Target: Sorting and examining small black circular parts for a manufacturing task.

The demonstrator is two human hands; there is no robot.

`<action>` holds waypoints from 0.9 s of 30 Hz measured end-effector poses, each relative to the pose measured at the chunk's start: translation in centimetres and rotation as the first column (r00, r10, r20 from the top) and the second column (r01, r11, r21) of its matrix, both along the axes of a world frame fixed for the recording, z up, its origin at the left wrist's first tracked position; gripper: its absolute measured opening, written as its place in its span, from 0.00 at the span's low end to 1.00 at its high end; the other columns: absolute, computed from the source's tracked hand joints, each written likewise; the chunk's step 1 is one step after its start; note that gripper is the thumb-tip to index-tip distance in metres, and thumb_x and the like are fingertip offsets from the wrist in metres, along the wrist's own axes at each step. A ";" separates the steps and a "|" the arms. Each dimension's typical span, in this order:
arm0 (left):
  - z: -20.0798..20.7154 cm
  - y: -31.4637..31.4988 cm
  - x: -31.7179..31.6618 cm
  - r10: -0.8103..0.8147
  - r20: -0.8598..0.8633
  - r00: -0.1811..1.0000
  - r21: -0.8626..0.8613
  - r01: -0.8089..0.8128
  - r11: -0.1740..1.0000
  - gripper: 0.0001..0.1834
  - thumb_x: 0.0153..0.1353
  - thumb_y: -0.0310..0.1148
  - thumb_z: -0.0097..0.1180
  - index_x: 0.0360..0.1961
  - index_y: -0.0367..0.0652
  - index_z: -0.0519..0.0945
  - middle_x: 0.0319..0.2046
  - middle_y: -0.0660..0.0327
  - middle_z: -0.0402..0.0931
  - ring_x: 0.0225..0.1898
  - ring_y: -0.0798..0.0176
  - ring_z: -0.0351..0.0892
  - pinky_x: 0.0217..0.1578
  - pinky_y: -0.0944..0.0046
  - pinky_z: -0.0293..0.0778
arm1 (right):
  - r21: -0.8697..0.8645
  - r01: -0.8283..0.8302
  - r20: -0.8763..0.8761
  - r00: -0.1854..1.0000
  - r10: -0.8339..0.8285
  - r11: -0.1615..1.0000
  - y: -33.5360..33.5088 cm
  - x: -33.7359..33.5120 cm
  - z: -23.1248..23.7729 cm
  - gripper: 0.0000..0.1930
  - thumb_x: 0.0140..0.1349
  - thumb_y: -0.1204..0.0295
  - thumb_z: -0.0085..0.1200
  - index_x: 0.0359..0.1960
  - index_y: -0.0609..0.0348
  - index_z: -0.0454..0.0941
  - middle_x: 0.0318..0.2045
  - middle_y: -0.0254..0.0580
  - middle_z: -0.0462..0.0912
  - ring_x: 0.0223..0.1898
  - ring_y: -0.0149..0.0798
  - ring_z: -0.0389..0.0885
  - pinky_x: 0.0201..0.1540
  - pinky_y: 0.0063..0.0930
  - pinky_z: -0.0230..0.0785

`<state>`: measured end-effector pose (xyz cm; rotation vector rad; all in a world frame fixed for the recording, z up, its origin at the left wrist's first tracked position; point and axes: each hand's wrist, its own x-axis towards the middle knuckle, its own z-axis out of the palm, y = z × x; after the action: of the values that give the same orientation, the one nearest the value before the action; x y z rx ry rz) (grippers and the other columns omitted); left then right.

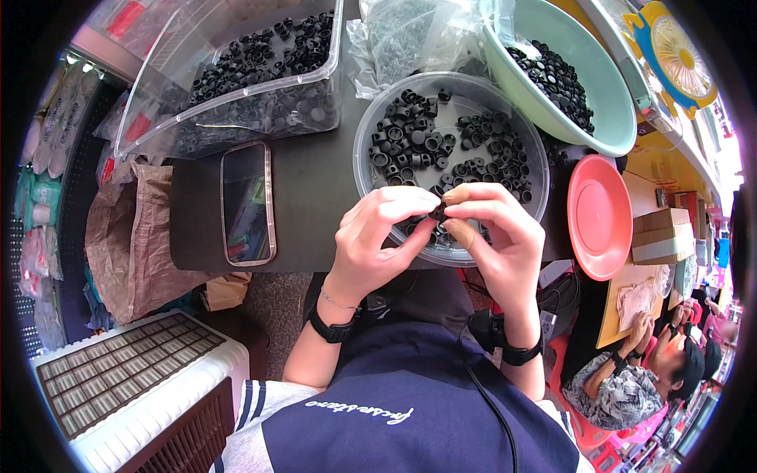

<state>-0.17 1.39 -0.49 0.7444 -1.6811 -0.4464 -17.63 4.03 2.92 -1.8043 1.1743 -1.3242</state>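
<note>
Navy shirt [355, 402] lies nearest, with pink plate [599, 214] beside round tub [447, 122], over which my left grip [378, 239] and right grip [505, 239] pinch one small black part [441, 212] between them.

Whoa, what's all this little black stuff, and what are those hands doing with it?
A person is pinching a small black plastic piece between the fingertips of the left hand and right hand, over the near side of a round clear tub. The fingers hide most of it. More black pieces lie in the tub, in the rectangular clear bin and in the pale green basin. A coral-red dish sits to the right.
</note>
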 end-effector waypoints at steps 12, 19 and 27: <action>0.3 0.1 0.3 -0.048 -0.038 0.998 0.040 0.049 0.998 0.22 0.47 0.18 0.74 0.42 0.41 0.78 0.39 0.55 0.86 0.45 0.55 0.86 0.46 0.58 0.81 | 0.523 -0.383 0.549 0.835 0.043 0.761 -0.3 -0.7 1.2 0.08 0.68 0.77 0.58 0.47 0.62 0.77 0.46 0.37 0.82 0.49 0.28 0.80 0.58 0.26 0.70; -0.4 0.4 0.7 -0.107 -0.053 0.993 0.080 0.111 0.991 0.26 0.47 0.16 0.74 0.47 0.37 0.76 0.43 0.48 0.85 0.49 0.54 0.84 0.47 0.59 0.83 | 0.526 -0.413 0.589 0.807 0.031 0.744 -0.3 -0.6 0.3 0.08 0.69 0.76 0.58 0.47 0.61 0.77 0.45 0.32 0.81 0.50 0.26 0.78 0.57 0.24 0.68; -0.2 0.7 0.3 -0.046 -0.061 0.997 0.079 0.051 0.996 0.25 0.45 0.17 0.75 0.45 0.41 0.80 0.42 0.52 0.85 0.43 0.58 0.85 0.41 0.64 0.82 | 0.568 -0.385 0.585 0.811 -0.028 0.728 -0.3 -0.4 0.5 0.07 0.68 0.76 0.58 0.46 0.60 0.77 0.44 0.31 0.81 0.49 0.24 0.77 0.56 0.21 0.68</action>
<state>0.14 2.04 -0.71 0.7434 -1.6367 -0.5677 -18.07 3.73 3.38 -0.8799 0.9212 -1.0091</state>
